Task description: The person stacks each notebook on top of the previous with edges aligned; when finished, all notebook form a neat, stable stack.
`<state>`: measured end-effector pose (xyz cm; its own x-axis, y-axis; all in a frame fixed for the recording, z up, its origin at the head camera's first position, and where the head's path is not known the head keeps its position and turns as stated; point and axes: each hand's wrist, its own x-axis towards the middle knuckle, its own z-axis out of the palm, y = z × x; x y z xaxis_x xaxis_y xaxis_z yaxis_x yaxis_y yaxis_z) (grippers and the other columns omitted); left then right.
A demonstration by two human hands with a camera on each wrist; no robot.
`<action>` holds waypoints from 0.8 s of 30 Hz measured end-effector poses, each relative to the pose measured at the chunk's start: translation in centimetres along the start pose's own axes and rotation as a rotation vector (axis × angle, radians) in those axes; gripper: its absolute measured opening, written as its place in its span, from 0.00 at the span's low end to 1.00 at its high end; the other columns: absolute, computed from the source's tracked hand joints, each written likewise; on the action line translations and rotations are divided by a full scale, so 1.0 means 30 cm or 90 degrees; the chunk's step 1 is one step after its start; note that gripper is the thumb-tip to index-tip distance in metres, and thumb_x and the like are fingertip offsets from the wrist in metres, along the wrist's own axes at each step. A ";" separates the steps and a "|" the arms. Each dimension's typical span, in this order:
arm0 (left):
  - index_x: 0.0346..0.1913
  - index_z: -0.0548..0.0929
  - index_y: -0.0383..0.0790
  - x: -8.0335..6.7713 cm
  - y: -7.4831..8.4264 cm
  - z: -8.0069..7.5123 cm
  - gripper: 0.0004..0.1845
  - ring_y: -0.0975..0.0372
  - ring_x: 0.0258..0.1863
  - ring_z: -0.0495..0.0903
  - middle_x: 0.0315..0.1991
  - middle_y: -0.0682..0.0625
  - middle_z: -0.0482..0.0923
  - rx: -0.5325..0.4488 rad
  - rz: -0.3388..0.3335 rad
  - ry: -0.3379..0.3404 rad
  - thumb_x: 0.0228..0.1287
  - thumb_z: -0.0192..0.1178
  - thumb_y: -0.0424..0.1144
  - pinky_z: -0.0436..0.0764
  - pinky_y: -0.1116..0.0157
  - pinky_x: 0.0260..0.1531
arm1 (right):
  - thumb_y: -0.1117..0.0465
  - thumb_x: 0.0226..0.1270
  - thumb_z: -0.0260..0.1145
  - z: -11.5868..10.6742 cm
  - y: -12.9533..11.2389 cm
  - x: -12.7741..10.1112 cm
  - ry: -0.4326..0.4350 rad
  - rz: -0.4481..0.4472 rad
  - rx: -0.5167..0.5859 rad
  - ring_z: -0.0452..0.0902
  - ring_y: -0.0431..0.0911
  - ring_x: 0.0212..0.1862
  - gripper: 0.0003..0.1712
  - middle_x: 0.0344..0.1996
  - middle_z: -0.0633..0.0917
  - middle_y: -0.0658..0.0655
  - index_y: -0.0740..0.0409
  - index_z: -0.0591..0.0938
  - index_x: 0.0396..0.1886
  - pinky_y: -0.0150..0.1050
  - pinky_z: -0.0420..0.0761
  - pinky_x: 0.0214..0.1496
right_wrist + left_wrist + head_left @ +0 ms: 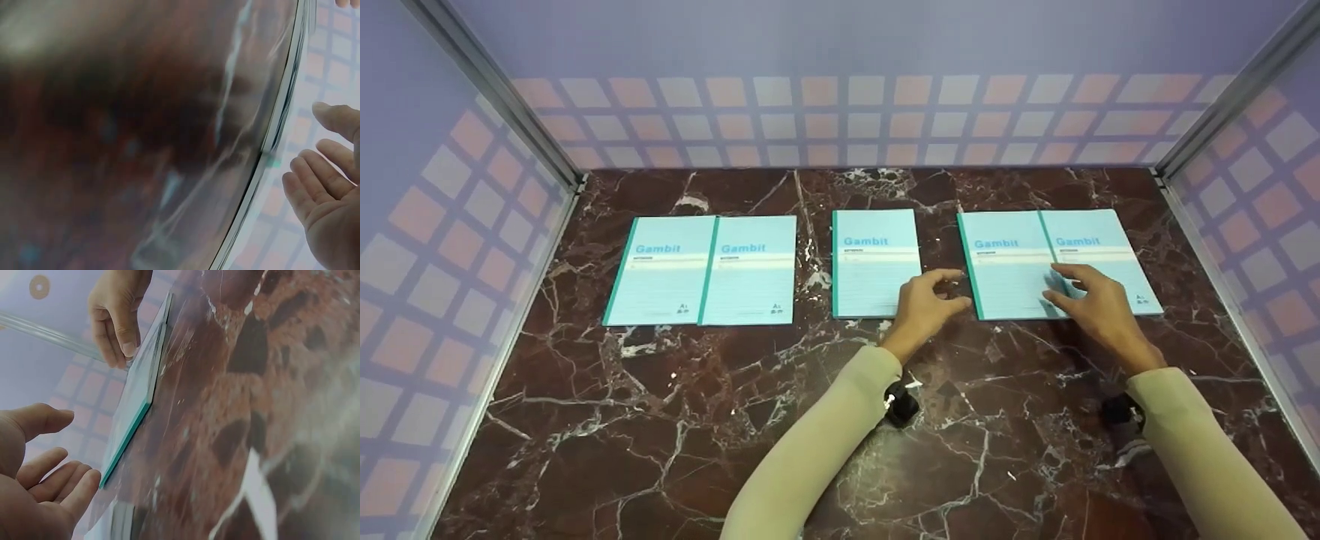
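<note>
Over the right-hand pair of notebooks, the right hand [1099, 304] hangs with its fingers [1057, 300] spread and loosely bent, the tips on or just above the seam where the two covers meet; whether they press the paper cannot be told from the head view. In the left wrist view those fingertips [121, 346] sit at the raised edge of the near notebook [135, 410], seeming to touch it. The right wrist view shows the same hand's fingers [315, 185] relaxed and holding nothing.

The left hand [922, 307] hovers in the gap between the middle notebook [874, 259] and the right-hand pair, thumb and fingers [952, 279] parted and gently curved, gripping nothing; its palm partly covers the middle notebook's lower right corner.

The right-hand pair is two pale blue Gambit notebooks, the fourth notebook [1005, 262] and the fifth notebook [1099, 247], lying side by side and touching, just right of the middle notebook. Well left of the middle notebook lies another touching pair, the first notebook [664, 270] and the second notebook [750, 270]. All five lie flat in a row on the dark red marble table [660, 435], behind which stands a checked wall [840, 112].
</note>
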<state>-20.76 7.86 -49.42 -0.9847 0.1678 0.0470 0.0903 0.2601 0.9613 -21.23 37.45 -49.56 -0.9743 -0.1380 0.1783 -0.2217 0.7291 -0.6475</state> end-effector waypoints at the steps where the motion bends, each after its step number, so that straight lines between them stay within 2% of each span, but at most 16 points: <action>1: 0.62 0.87 0.33 0.002 -0.001 0.009 0.23 0.51 0.56 0.86 0.56 0.40 0.87 0.000 -0.007 -0.002 0.65 0.75 0.30 0.84 0.70 0.51 | 0.65 0.72 0.75 -0.004 0.006 -0.003 -0.004 0.004 -0.003 0.76 0.75 0.62 0.29 0.64 0.79 0.77 0.70 0.79 0.69 0.69 0.77 0.61; 12: 0.62 0.87 0.37 0.011 -0.018 0.078 0.23 0.57 0.52 0.87 0.55 0.44 0.88 0.035 -0.041 -0.018 0.64 0.76 0.32 0.85 0.69 0.48 | 0.62 0.70 0.77 -0.029 0.042 -0.027 -0.047 0.004 -0.030 0.78 0.74 0.60 0.32 0.62 0.80 0.77 0.71 0.79 0.69 0.70 0.76 0.61; 18: 0.64 0.87 0.37 0.015 -0.026 0.101 0.24 0.59 0.49 0.87 0.51 0.45 0.89 0.074 -0.029 -0.023 0.64 0.76 0.31 0.85 0.70 0.46 | 0.59 0.73 0.76 -0.032 0.051 -0.038 -0.064 -0.001 -0.019 0.75 0.75 0.62 0.31 0.64 0.79 0.76 0.69 0.79 0.69 0.72 0.75 0.61; 24: 0.64 0.87 0.39 0.016 -0.028 0.120 0.25 0.61 0.48 0.87 0.49 0.45 0.89 0.083 -0.019 -0.026 0.63 0.75 0.31 0.83 0.73 0.44 | 0.60 0.72 0.76 -0.022 0.051 -0.036 -0.066 -0.018 -0.036 0.74 0.75 0.63 0.29 0.63 0.80 0.75 0.70 0.81 0.67 0.73 0.73 0.62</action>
<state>-20.77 11.14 -51.18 -0.9806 0.1959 0.0047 0.0815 0.3860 0.9189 -20.47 39.17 -50.25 -0.9674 -0.2250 0.1166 -0.2491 0.7601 -0.6001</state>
